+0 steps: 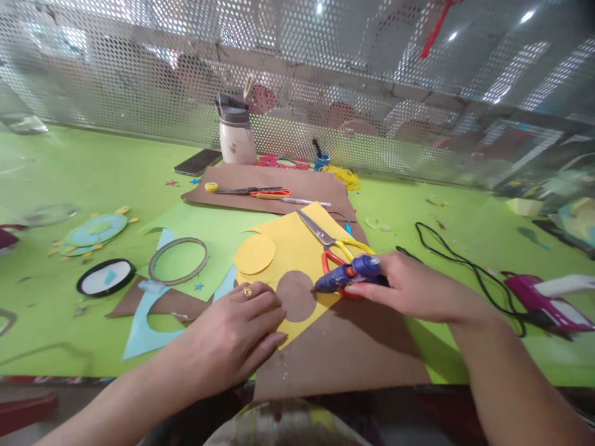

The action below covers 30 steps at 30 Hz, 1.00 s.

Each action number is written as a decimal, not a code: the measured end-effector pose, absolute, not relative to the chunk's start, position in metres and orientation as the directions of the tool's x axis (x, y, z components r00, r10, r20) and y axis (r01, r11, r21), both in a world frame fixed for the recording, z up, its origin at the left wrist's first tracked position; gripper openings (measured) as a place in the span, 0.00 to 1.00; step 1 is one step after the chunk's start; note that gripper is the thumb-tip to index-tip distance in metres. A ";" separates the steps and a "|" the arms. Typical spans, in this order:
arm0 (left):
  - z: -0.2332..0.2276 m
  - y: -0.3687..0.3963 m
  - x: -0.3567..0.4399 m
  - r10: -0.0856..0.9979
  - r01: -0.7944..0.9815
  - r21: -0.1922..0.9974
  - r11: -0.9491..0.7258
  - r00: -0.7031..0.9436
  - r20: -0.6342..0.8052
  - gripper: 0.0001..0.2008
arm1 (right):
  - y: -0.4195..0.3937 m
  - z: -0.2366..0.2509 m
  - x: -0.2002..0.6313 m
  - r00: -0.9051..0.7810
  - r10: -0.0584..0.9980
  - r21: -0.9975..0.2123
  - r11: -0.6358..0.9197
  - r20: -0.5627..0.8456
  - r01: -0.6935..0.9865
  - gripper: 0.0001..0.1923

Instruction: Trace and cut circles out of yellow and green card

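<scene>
My right fingers (372,293) grip the blue glue gun (341,277), nozzle by the brown disc (296,294) on yellow sheet (284,224) | my left fingers (264,303), loosely extended, touch disc's left | both discs look cut; yellow disc (254,254) far-left, seemingly unattached

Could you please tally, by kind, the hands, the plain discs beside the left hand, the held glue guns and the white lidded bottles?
Hands: 2 (left hand, right hand)
Plain discs: 2 (yellow disc, brown disc)
Held glue gun: 1
White lidded bottle: 1
Total: 6
</scene>
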<state>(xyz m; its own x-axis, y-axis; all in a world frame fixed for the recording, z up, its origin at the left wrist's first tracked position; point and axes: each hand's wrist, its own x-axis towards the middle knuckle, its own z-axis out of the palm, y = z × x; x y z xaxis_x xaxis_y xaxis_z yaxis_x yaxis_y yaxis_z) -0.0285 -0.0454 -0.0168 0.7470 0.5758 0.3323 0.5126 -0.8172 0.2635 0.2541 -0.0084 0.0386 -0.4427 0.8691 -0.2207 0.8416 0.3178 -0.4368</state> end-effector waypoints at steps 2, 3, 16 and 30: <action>-0.016 -0.045 -0.028 0.579 0.509 0.277 -0.815 0.745 0.332 0.08 | -0.012 0.040 0.254 -0.464 0.856 -0.431 0.339 -0.227 0.836 0.16; -0.016 -0.045 -0.028 0.580 0.508 0.283 -0.814 0.744 0.332 0.08 | -0.013 0.041 0.252 -0.478 0.848 -0.433 0.351 -0.230 0.830 0.17; -0.015 -0.049 -0.029 0.576 0.495 0.297 -0.817 0.731 0.367 0.11 | -0.018 0.029 0.223 -0.509 0.855 -0.501 0.396 -0.105 0.769 0.19; -0.014 -0.049 -0.028 0.587 0.507 0.297 -0.809 0.726 0.358 0.12 | -0.008 0.026 0.229 -0.389 0.916 -0.486 0.296 -0.102 0.822 0.16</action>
